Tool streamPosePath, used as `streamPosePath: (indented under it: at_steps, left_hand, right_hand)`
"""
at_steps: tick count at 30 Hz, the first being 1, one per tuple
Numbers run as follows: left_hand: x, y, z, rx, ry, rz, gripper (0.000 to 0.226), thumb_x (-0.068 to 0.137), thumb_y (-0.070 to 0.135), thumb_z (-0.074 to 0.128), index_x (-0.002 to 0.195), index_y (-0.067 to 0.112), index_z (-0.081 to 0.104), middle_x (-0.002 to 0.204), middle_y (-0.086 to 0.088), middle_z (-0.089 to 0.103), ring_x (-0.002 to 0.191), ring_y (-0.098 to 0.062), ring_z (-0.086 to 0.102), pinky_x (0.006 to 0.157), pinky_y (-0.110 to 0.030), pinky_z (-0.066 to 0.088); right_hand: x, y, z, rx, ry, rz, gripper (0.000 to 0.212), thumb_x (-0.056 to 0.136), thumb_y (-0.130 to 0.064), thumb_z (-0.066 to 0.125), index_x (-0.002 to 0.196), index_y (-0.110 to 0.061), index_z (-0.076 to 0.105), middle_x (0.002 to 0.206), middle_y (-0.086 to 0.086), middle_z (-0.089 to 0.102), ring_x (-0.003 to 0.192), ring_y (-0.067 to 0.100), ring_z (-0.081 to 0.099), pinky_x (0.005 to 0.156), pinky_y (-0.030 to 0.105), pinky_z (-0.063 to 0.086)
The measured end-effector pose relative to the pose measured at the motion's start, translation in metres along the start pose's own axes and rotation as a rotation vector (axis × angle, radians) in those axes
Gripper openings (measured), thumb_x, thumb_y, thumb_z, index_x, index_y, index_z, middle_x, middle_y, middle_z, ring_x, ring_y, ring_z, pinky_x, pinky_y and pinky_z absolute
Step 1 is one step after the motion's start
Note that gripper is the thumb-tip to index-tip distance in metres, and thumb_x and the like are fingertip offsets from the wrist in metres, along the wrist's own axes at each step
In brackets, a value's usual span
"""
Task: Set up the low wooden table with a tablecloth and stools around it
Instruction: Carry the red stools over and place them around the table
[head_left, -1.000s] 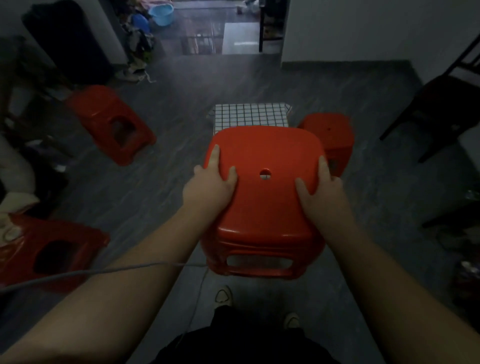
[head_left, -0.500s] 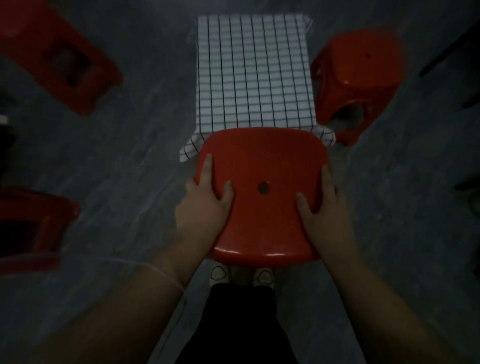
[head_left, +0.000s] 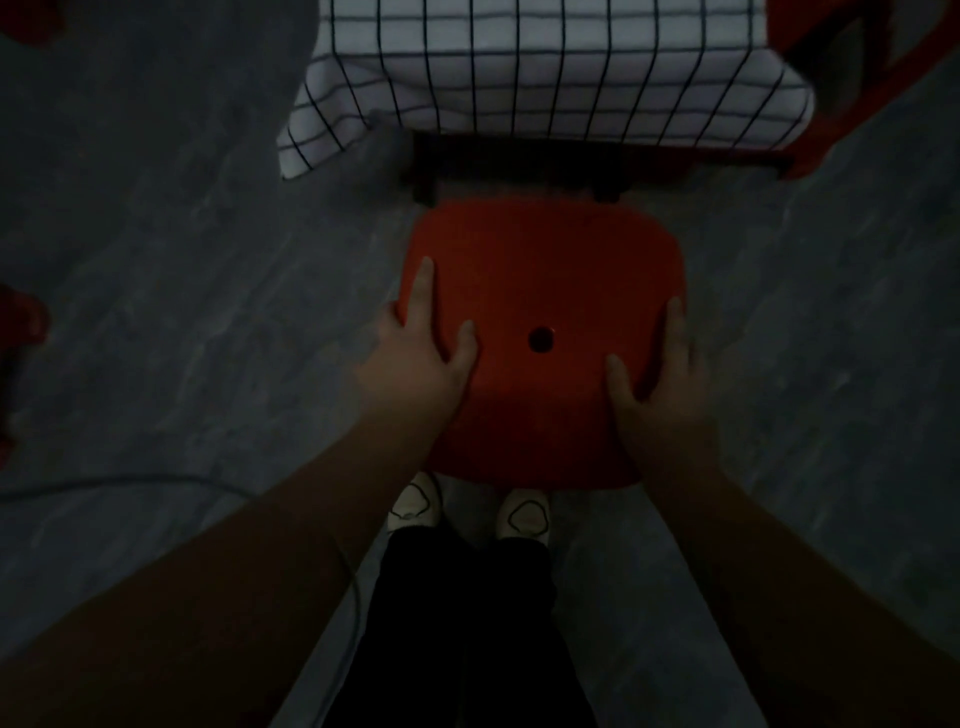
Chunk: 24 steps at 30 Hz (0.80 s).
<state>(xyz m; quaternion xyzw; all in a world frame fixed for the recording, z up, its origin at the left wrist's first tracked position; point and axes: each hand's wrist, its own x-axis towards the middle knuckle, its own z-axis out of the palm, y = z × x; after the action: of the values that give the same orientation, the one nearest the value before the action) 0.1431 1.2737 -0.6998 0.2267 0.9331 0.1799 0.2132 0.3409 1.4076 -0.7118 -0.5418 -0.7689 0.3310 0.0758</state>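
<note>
1. Grey, stone-patterned floor (head_left: 208, 312) fills the dim room. The doorway visible a second ago is out of frame, because the view now points straight down.
2. A checked tablecloth (head_left: 545, 62) covers the low wooden worktop (head_left: 571, 161), whose dark frame shows under the hem. The cloth step looks done.
3. The red plastic stool (head_left: 540, 280) was carried well short of the worktop a second ago. Now it is lower, with its far edge just beside the worktop's near end. I cannot tell whether its feet touch the floor, but this placement seems nearly finished.
4. A second stool (head_left: 883, 78) stands at the worktop's right corner. A third stool (head_left: 21, 322) shows at the left edge, well apart, and probably remains to be fetched.
5. The left grip (head_left: 415, 364) and right grip (head_left: 660, 400) clasp opposite sides of the seat, thumbs on top and outer fingers over the rim.
6. Pale shoes (head_left: 415, 501) stand just behind the stool, and a thin cable (head_left: 156, 480) trails on the left.
</note>
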Motion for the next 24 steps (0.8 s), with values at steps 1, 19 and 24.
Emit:
streamPosePath:
  at_steps: [1,19,24]
  left_hand:
    - [0.000,-0.002,0.004,-0.014,0.009,0.005,0.071,0.090,0.068,0.038,0.149,0.055,0.000,0.148,-0.009,0.039,0.113,-0.033,0.058,0.088,-0.049,0.052]
    - [-0.052,0.086,-0.274,0.067,-0.128,0.141,0.063,0.094,0.028,0.051,0.152,0.011,0.032,0.141,-0.021,0.049,0.126,-0.037,0.048,0.105,-0.047,0.042]
    - [-0.118,0.134,-0.404,0.162,-0.074,0.333,0.050,0.092,0.027,0.053,0.140,0.015,0.048,0.134,-0.015,0.058,0.121,-0.035,0.053,0.098,-0.047,0.047]
  right_hand:
    - [0.000,0.002,0.003,-0.003,0.007,0.000,0.082,0.091,-0.053,0.056,0.157,-0.037,0.010,0.150,0.009,0.038,0.120,0.008,0.035,0.094,0.022,0.029]
    - [-0.057,-0.232,-0.184,-0.279,-0.152,-0.274,0.059,0.096,-0.034,0.047,0.149,-0.010,0.038,0.143,0.015,0.049,0.132,0.030,0.042,0.111,0.043,0.037]
    - [-0.112,-0.333,-0.289,-0.318,-0.081,-0.483,0.059,0.093,-0.035,0.047,0.149,-0.016,0.040,0.142,0.009,0.051,0.131,0.025,0.043,0.108,0.045,0.040]
